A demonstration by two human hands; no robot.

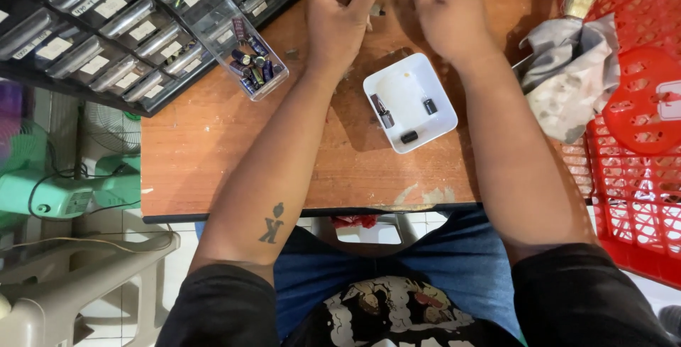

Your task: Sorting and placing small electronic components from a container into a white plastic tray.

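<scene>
I see both hands raised together at the far edge of the wooden surface point(213, 141). The left hand point(340, 14) has its fingers curled in, thumb and forefinger pressed on something small that I cannot make out. The right hand point(443, 10) meets it fingertip to fingertip, its fingers likewise closed in a pinch; what they grip runs out of frame at the top. Just below the hands, near the middle of the surface, sits a white square tray point(415, 81) holding three small dark cylindrical parts point(430, 105). Toward the far left corner, a clear drawer point(273, 81) is pulled out of the parts cabinet point(106, 28), with more small cylinders inside. A grey rag point(567, 77) lies at the right edge beside a red basket point(638, 141).
</scene>
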